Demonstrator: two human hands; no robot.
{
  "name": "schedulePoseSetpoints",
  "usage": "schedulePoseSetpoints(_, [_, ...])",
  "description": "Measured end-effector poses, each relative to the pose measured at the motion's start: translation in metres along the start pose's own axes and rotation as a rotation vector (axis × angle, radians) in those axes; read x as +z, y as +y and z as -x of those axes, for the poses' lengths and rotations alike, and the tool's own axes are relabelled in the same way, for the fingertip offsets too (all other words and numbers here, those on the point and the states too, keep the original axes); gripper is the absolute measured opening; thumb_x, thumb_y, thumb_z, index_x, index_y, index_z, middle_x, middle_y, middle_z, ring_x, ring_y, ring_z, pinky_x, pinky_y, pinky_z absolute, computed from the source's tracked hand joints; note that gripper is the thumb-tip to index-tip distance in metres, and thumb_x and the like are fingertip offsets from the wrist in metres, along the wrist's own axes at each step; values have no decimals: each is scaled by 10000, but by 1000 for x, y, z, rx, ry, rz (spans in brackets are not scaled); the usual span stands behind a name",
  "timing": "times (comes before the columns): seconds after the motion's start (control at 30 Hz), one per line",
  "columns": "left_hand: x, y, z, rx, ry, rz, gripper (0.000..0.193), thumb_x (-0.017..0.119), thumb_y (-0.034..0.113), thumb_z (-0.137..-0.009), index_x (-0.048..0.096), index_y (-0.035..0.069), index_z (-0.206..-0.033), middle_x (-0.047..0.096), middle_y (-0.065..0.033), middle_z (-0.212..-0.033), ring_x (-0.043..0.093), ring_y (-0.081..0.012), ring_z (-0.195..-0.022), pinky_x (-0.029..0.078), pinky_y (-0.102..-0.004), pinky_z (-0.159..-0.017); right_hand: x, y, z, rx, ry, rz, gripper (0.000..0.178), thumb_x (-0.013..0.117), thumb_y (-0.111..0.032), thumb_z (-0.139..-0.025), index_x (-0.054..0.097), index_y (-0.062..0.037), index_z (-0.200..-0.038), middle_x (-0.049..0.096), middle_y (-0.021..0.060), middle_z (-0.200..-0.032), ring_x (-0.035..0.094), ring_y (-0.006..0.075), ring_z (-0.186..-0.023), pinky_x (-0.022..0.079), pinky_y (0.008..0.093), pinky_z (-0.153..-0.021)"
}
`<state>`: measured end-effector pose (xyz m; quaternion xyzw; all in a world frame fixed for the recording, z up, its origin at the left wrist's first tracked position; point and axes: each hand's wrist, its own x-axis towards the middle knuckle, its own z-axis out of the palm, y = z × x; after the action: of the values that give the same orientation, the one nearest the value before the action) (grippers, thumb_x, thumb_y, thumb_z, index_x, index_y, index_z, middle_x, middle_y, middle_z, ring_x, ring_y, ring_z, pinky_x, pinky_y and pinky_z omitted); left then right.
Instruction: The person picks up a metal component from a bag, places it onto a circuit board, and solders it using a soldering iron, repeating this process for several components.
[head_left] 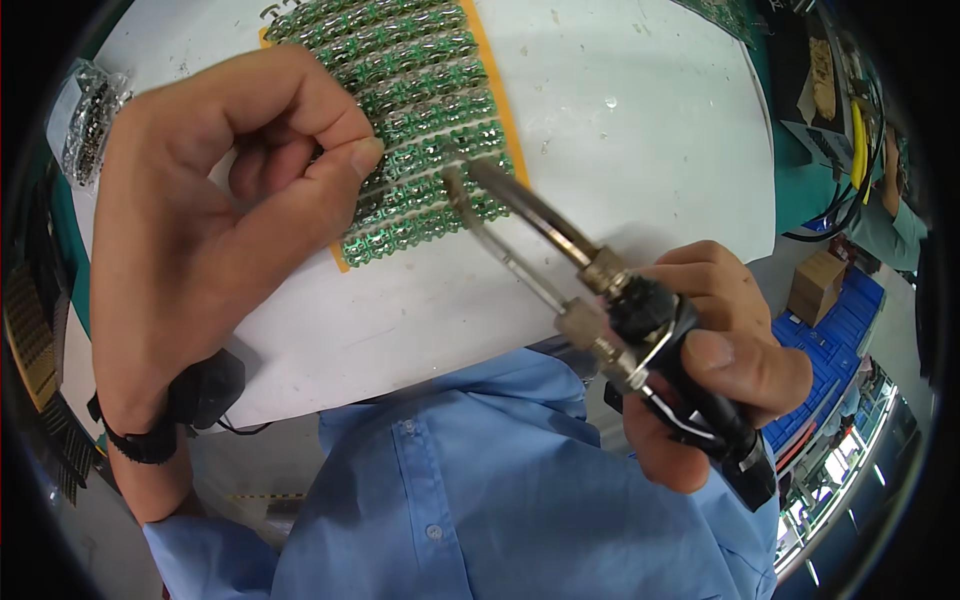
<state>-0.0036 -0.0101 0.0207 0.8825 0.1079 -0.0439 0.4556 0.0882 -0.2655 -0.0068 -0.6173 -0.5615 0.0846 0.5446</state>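
A panel of small green circuit boards (425,110) lies on the white work surface, its rows filled with shiny parts and its sides edged in orange. My left hand (190,215) is at the panel's left side, thumb and forefinger pinched together over the lower rows. Whatever sits in that pinch is too small or hidden to name. In my right hand (750,370) is a black-handled soldering iron (645,310) with a thin metal feed tube (515,262) running beside its shaft. Both tips hover over the lower right rows; contact with the boards cannot be made out.
A clear plastic bag of small metal parts (92,125) lies at the left edge. Another green board (725,15) is at the far right, near a dark box with a yellow-handled tool (858,145) and black cables. Blue bins (835,320) and a cardboard box (817,285) stand lower right.
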Motion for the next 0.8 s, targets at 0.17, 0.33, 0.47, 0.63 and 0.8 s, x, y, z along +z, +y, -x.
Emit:
schedulePoseSetpoints(0.17, [-1, 0, -5, -26, -23, 49, 51, 663, 6, -813, 631, 27, -779, 506, 74, -652, 382, -14, -600, 278, -206, -547, 4, 2, -13, -20, -96, 35, 610, 631, -553, -863, 518, -18, -1132, 590, 85, -652, 649, 286, -591, 486, 361, -508])
schedulePoseSetpoints(0.33, [3, 4, -4, -111, 6, 96, 56, 665, 0, -800, 636, 28, -762, 498, 73, -641, 380, -16, -589, 274, -211, -544, 3, 1, -22, 1, -182, 22, 638, 661, -555, -836, 545, -11, -1150, 592, 68, -667, 653, 291, -606, 499, 370, -524])
schedulePoseSetpoints(0.47, [4, 4, -4, -33, 24, 81, 53, 664, -4, -794, 639, 28, -761, 499, 73, -640, 380, -14, -587, 274, -209, -540, 1, 0, -25, 25, -226, 25, 688, 690, -549, -811, 539, -6, -1205, 593, 50, -675, 660, 294, -634, 504, 374, -535])
schedulePoseSetpoints(0.63, [1, -1, -7, -68, -18, 109, 51, 664, 0, -793, 638, 27, -760, 501, 72, -639, 379, -9, -583, 267, -206, -529, 6, 3, -23, 11, -184, 8, 683, 683, -546, -818, 542, -2, -1205, 598, 57, -677, 660, 287, -633, 501, 361, -527])
schedulePoseSetpoints(0.8, [1, -5, -4, -65, -14, 108, 49, 664, 4, -790, 636, 27, -758, 500, 68, -636, 376, -8, -580, 262, -206, -523, 14, 8, -16, -48, -81, 11, 675, 654, -568, -841, 549, 5, -1182, 612, 81, -662, 656, 274, -602, 484, 325, -496])
